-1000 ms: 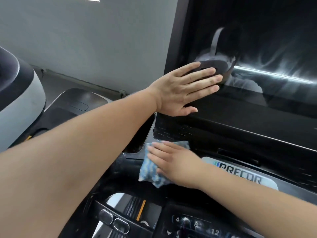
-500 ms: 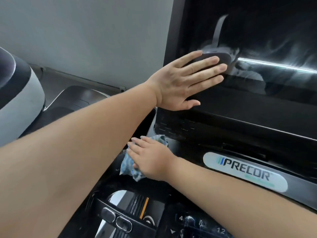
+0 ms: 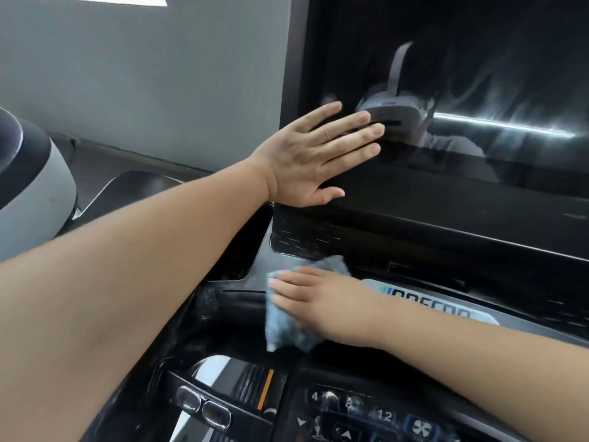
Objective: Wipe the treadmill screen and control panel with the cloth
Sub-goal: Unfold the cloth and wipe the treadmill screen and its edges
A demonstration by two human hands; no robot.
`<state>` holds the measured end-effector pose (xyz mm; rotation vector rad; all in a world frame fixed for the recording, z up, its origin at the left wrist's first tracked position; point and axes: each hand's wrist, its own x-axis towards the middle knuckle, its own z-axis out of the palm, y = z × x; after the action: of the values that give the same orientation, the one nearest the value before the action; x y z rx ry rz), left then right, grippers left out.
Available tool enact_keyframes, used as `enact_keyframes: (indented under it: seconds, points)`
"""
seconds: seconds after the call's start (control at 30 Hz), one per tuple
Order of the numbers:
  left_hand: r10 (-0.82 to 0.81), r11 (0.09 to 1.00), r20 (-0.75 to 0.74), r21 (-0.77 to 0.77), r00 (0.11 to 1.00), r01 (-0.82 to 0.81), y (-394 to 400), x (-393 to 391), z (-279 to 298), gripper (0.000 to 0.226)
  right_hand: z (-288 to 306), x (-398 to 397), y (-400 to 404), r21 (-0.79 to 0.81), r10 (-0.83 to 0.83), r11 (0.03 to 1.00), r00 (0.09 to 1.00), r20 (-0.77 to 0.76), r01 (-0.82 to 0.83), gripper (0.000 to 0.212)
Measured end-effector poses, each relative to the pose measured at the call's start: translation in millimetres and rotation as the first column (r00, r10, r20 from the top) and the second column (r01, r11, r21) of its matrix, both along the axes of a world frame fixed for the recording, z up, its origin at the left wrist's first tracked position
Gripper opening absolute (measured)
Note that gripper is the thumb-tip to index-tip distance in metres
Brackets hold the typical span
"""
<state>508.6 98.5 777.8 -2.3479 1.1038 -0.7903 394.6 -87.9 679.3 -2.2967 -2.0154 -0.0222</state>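
The left hand (image 3: 314, 157) lies flat with its fingers straight and spread, palm pressed against the lower left corner of the large glossy black treadmill screen (image 3: 478, 90), gripping nothing. Its fingertips reach over the dark glass, where a pale headset and a bright streak of light are mirrored.

The right hand (image 3: 322, 304) presses down on a crumpled blue-grey wiping cloth (image 3: 283, 330), its fingers laid nearly straight across the top of the cloth and pointing towards the left edge of the console. The cloth sits on the black plastic ledge of the treadmill console (image 3: 236, 301), just below the screen's lower left corner and just left of the silver oval brand plate (image 3: 446, 301), which the right wrist partly covers. The lettering on that plate is blurred.

Nearer the camera, along the console's front edge, lies the dark control panel (image 3: 366, 416) with white numerals 4, 8 and 12 and a fan symbol. To its left are two clear rounded buttons (image 3: 204, 406) side by side, and an orange stripe (image 3: 265, 389) between them and the numerals.

A grey wall (image 3: 143, 74) stands behind the console's left side.
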Motion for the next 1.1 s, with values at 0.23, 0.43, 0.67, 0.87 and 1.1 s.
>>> enact_keyframes:
  seconds: [0.23,0.43,0.67,0.87,1.1]
  points:
    - [-0.011,1.0,-0.009,-0.011,1.0,0.011,1,-1,-2,0.071,16,-22,-177,-0.059,-0.265,0.963,0.964,-0.006,0.265,0.054]
    - [0.005,1.0,-0.009,0.0,1.0,-0.005,0,-2,-3,0.072,7,-22,-111,0.008,-0.228,0.974,0.973,0.023,0.228,0.048]
    - [0.058,0.998,-0.045,0.025,0.997,-0.057,-2,-13,-2,0.072,-10,-18,9,-0.007,-0.106,0.994,0.994,0.015,0.106,0.047]
    - [0.073,0.997,-0.131,-0.003,0.989,-0.074,-9,-47,-7,0.072,-8,-17,40,-0.119,-0.062,0.991,0.996,0.059,0.069,0.062]
    - [0.127,0.954,-0.185,-0.245,0.974,-0.171,-12,-110,-25,0.071,-5,-15,-87,0.088,-0.174,0.981,0.985,-0.005,0.174,0.056]
